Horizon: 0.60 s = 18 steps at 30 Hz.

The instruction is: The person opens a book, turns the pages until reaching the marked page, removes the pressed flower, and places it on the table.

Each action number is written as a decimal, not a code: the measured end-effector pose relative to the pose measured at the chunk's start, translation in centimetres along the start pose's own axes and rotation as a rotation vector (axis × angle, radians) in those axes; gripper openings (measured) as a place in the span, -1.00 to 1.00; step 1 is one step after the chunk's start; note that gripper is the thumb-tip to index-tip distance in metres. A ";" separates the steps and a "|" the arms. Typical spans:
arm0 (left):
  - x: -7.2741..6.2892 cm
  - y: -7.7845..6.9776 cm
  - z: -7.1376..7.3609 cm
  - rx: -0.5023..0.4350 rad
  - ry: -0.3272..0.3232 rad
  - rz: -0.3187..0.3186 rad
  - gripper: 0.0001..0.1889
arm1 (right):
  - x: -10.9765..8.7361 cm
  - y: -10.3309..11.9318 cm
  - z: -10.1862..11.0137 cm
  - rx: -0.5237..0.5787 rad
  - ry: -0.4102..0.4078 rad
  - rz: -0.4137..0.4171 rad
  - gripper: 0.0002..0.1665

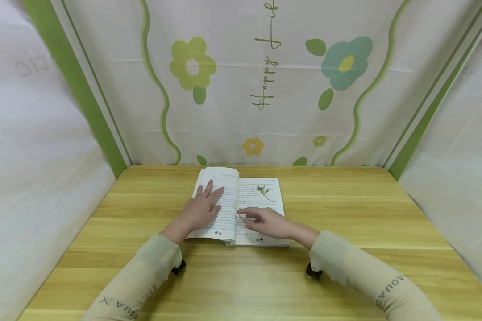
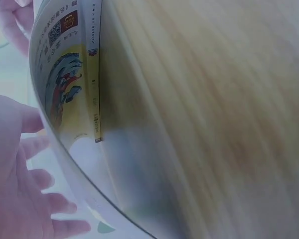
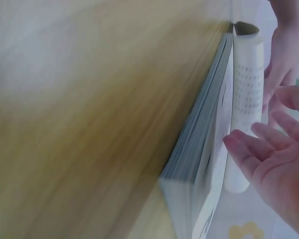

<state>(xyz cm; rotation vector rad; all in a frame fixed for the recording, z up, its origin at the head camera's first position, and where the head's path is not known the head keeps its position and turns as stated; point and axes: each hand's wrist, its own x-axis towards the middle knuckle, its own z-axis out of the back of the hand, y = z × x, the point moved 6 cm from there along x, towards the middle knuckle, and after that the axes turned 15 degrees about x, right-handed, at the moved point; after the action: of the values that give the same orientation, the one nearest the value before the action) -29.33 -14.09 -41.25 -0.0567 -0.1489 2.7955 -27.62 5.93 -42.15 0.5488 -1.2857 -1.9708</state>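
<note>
An open book [image 1: 221, 223] lies on the wooden table, its left side bowed up near the spine. My left hand [image 1: 201, 210] rests on the left page with fingers spread. Over the lower right page, my right hand [image 1: 267, 222] reaches toward the centre fold, fingers loosely bent and holding nothing. A small green sprig with a thin stem [image 1: 263, 191] lies flat on the upper right page. From the left wrist, the book's colourful cover [image 2: 67, 92] shows under the curved left side. The thick page block [image 3: 202, 134] appears edge-on in the right wrist view.
The wooden table [image 1: 345, 200] extends around the book. Behind it hangs a pale curtain [image 1: 233, 98] with printed flowers, and white fabric walls [image 1: 36, 133] stand on both sides. Dark wrist devices [image 1: 314, 271] sit under the sleeve cuffs.
</note>
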 end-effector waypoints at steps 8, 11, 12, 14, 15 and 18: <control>0.0 -1.0 -0.4 -0.139 0.113 -0.122 -0.44 | -0.2 -0.8 2.1 -0.010 -0.068 -0.006 -0.60; 0.0 -1.2 -0.5 -0.135 0.114 -0.148 -0.46 | -0.2 -1.3 3.2 -0.027 -0.111 -0.013 -0.65; -0.1 -1.1 -0.5 -0.131 0.112 -0.153 -0.47 | -0.3 -1.5 3.5 -0.032 -0.126 -0.021 -0.66; -0.1 -1.0 -0.5 -0.133 0.114 -0.162 -0.47 | -0.4 -1.9 4.1 -0.044 -0.149 -0.038 -0.67; -0.2 -0.9 -0.6 -0.135 0.116 -0.160 -0.46 | -0.4 -2.1 4.4 -0.054 -0.161 -0.044 -0.66; -0.4 -0.6 -0.7 -0.140 0.140 -0.140 -0.39 | -0.5 -2.4 5.5 -0.073 -0.207 -0.080 -0.65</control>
<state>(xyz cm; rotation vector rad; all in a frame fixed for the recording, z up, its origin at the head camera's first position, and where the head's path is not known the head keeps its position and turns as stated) -28.70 -13.64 -41.86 -0.2643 -0.3021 2.6269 -31.82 10.24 -42.07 0.3733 -1.3271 -2.1781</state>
